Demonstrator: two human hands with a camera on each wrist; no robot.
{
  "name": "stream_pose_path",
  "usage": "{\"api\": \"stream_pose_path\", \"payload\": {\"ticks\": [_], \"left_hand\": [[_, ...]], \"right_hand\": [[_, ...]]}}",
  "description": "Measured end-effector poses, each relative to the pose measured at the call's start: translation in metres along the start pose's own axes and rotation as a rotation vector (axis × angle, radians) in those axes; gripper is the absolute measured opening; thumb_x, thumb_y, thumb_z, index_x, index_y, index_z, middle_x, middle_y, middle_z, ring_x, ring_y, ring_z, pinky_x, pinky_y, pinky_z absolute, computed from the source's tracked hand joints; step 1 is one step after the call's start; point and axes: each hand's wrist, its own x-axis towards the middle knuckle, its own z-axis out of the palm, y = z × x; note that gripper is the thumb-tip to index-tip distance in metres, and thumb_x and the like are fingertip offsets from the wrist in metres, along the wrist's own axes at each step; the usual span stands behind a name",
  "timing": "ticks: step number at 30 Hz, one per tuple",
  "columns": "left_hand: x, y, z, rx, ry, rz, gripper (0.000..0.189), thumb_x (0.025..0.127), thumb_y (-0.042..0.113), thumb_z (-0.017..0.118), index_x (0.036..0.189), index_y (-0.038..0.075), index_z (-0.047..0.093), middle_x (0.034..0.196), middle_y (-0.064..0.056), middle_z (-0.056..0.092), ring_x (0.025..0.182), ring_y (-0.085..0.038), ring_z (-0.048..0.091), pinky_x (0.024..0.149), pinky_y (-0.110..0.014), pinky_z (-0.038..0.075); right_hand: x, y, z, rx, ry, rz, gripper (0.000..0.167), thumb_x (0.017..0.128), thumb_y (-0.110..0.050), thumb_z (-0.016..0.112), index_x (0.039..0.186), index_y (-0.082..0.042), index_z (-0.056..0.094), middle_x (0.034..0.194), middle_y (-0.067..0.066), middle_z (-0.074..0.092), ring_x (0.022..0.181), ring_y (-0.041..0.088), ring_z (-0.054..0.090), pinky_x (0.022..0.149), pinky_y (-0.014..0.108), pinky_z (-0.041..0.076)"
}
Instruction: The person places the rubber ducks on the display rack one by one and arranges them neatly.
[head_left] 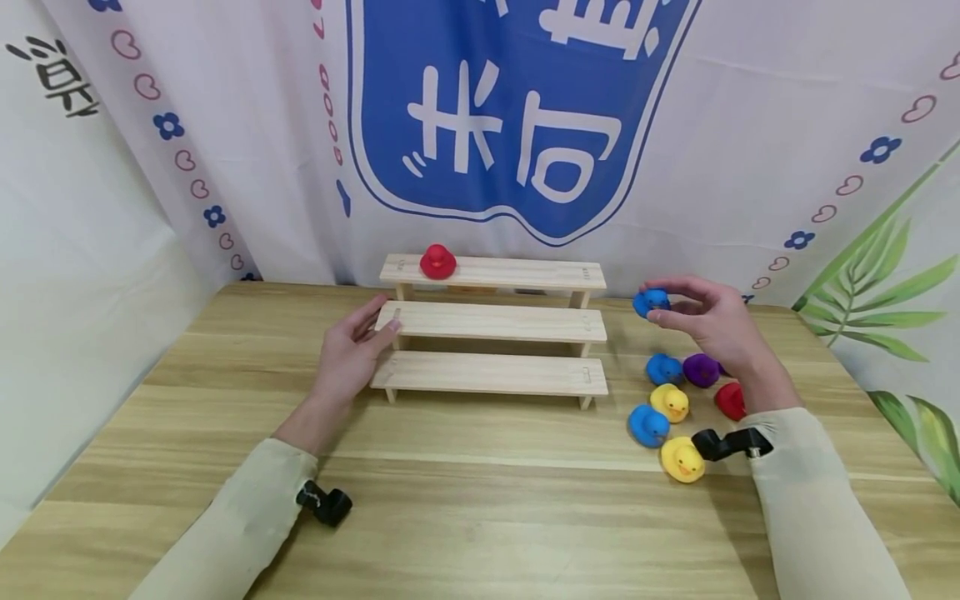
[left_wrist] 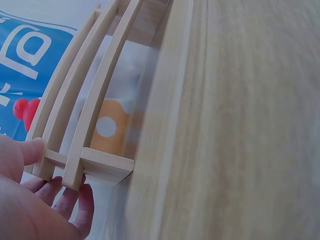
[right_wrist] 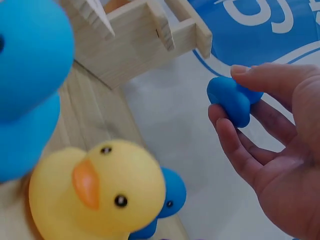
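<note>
A three-step wooden shelf [head_left: 491, 321] stands at the back of the table, with a red duck [head_left: 437, 262] on its top step. My left hand [head_left: 352, 346] rests against the shelf's left end [left_wrist: 102, 167], thumb on the middle step. My right hand [head_left: 705, 321] is raised to the right of the shelf and pinches a blue duck [head_left: 649, 302] [right_wrist: 231, 99] between thumb and fingertips. Below it lie loose ducks: blue [head_left: 663, 367], purple [head_left: 701, 369], yellow [head_left: 670, 402], red [head_left: 729, 400], another blue [head_left: 647, 425] and another yellow [head_left: 682, 458].
The wooden table [head_left: 480, 500] runs to a white printed cloth backdrop [head_left: 525, 108] behind the shelf. An orange object [left_wrist: 106, 127] shows under the shelf in the left wrist view. Black wrist camera mounts [head_left: 325, 503] sit on both sleeves.
</note>
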Motion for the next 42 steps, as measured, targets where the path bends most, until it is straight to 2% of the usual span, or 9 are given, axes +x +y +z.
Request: {"api": "stream_pose_path", "payload": {"ticks": [7, 12, 16, 23, 31, 38, 42], "left_hand": [[0.001, 0.001, 0.0, 0.006, -0.015, -0.007, 0.065, 0.106, 0.031, 0.068, 0.164, 0.026, 0.039, 0.175, 0.002, 0.03, 0.152, -0.023, 0.044, 0.129, -0.038, 0.041], [0.0, 0.001, 0.0, 0.005, -0.011, -0.019, 0.065, 0.106, 0.031, 0.068, 0.164, 0.026, 0.04, 0.175, 0.003, 0.032, 0.157, -0.023, 0.038, 0.131, -0.039, 0.036], [-0.001, 0.0, -0.002, 0.005, -0.008, -0.017, 0.065, 0.106, 0.029, 0.068, 0.164, 0.023, 0.04, 0.174, 0.004, 0.033, 0.161, -0.02, 0.032, 0.134, -0.038, 0.031], [0.0, 0.0, -0.001, 0.002, -0.002, -0.002, 0.065, 0.105, 0.028, 0.068, 0.164, 0.021, 0.041, 0.173, 0.004, 0.036, 0.16, -0.019, 0.035, 0.133, -0.038, 0.033], [0.002, -0.001, 0.0, -0.007, -0.001, -0.007, 0.065, 0.105, 0.029, 0.069, 0.163, 0.022, 0.042, 0.174, 0.005, 0.035, 0.161, -0.018, 0.033, 0.134, -0.037, 0.032], [0.001, -0.001, -0.001, -0.008, -0.01, 0.005, 0.065, 0.106, 0.028, 0.068, 0.164, 0.02, 0.041, 0.173, 0.004, 0.036, 0.161, -0.019, 0.033, 0.134, -0.038, 0.031], [0.001, -0.001, -0.001, -0.005, -0.008, 0.011, 0.064, 0.106, 0.028, 0.068, 0.164, 0.019, 0.042, 0.173, 0.004, 0.036, 0.161, -0.018, 0.032, 0.134, -0.038, 0.031]], "right_hand": [[0.0, -0.014, 0.001, 0.024, 0.027, 0.02, 0.05, 0.099, -0.033, 0.076, 0.144, -0.017, 0.064, 0.127, -0.018, 0.07, 0.097, 0.005, 0.074, 0.086, 0.02, 0.063], [-0.003, -0.024, 0.003, 0.002, 0.032, 0.038, 0.051, 0.099, -0.038, 0.076, 0.145, -0.02, 0.063, 0.131, -0.012, 0.069, 0.097, 0.003, 0.074, 0.086, 0.019, 0.062], [-0.005, -0.03, 0.007, 0.015, 0.024, 0.037, 0.05, 0.099, -0.039, 0.076, 0.144, -0.021, 0.064, 0.132, -0.01, 0.067, 0.098, 0.003, 0.075, 0.088, 0.018, 0.061], [-0.006, -0.033, 0.011, 0.007, 0.035, 0.015, 0.049, 0.099, -0.04, 0.076, 0.143, -0.021, 0.065, 0.131, -0.011, 0.068, 0.096, 0.003, 0.075, 0.089, 0.019, 0.059], [-0.006, -0.039, 0.014, -0.003, 0.02, -0.002, 0.052, 0.101, -0.036, 0.075, 0.147, -0.018, 0.061, 0.139, -0.003, 0.065, 0.1, 0.002, 0.076, 0.101, 0.021, 0.059], [-0.005, -0.049, 0.024, 0.064, 0.022, -0.022, 0.046, 0.101, -0.03, 0.075, 0.143, -0.015, 0.063, 0.131, -0.005, 0.068, 0.096, 0.003, 0.076, 0.093, 0.012, 0.058], [-0.003, -0.055, 0.029, 0.066, 0.011, -0.021, 0.047, 0.1, -0.031, 0.076, 0.142, -0.014, 0.063, 0.116, -0.01, 0.076, 0.095, 0.007, 0.078, 0.092, 0.012, 0.058]]}}
